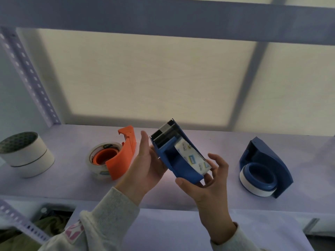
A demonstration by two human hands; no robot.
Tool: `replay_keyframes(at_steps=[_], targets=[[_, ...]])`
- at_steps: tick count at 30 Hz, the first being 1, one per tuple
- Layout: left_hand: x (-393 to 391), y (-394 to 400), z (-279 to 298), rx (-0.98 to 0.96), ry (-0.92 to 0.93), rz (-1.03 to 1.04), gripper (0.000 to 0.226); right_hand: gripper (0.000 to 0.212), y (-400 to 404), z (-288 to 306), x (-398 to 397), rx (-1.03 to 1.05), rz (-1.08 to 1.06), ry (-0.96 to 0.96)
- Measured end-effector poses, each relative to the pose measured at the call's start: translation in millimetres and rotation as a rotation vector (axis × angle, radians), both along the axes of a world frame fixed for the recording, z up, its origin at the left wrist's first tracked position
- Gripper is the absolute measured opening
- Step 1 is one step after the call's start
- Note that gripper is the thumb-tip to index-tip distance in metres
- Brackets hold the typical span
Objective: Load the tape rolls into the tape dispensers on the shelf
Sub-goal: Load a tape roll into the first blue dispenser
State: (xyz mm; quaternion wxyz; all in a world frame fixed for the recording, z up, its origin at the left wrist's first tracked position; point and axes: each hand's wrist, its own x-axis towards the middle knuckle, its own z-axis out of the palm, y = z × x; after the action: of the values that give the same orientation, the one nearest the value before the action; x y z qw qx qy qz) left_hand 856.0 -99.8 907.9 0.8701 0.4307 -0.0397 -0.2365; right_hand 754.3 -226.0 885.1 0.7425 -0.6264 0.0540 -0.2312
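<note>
A blue tape dispenser (169,154) is held above the shelf (68,187), serrated blade pointing away from me. A clear tape roll with printed labels (193,157) sits inside it. My left hand (145,165) cradles the dispenser's left side. My right hand (210,180) grips its near end and the roll. An orange dispenser (123,158) with a clear tape roll (98,160) lies on the shelf to the left. A second blue dispenser (266,165) with a white roll (253,187) lies to the right.
Two stacked white tape rolls (27,154) stand at the far left of the shelf. A perforated upright post (29,75) rises at the left. An upper shelf beam (163,15) crosses overhead. A lower surface (172,230) sits below the shelf's front edge.
</note>
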Motion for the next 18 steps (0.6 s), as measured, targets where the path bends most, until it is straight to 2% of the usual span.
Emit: replay_keyframes(at_steps=[4,7,11,14,18], targets=[[3.4,1.9,-4.4,-0.037,0.07,0.103,0.071,0.086,-2.5,-2.0,-0.4,-0.006,-0.028,0.008],[-0.3,3.4,-4.0,0.021,0.098,0.163,0.067,0.086,-4.2,-1.9,-0.7,-0.007,-0.061,0.012],[-24.0,-2.5,4.3,0.213,-0.053,0.042,0.083,0.084,-4.0,-3.6,0.6,-0.051,-0.108,-0.022],[-38.3,-16.1,10.5,0.21,-0.07,-0.054,0.105,0.083,-1.3,-7.0,1.9,-0.109,-0.119,-0.059],[-42.7,-24.8,10.8,0.141,-0.075,-0.016,0.093,0.095,-1.4,-17.0,4.0,-0.229,-0.115,-0.07]])
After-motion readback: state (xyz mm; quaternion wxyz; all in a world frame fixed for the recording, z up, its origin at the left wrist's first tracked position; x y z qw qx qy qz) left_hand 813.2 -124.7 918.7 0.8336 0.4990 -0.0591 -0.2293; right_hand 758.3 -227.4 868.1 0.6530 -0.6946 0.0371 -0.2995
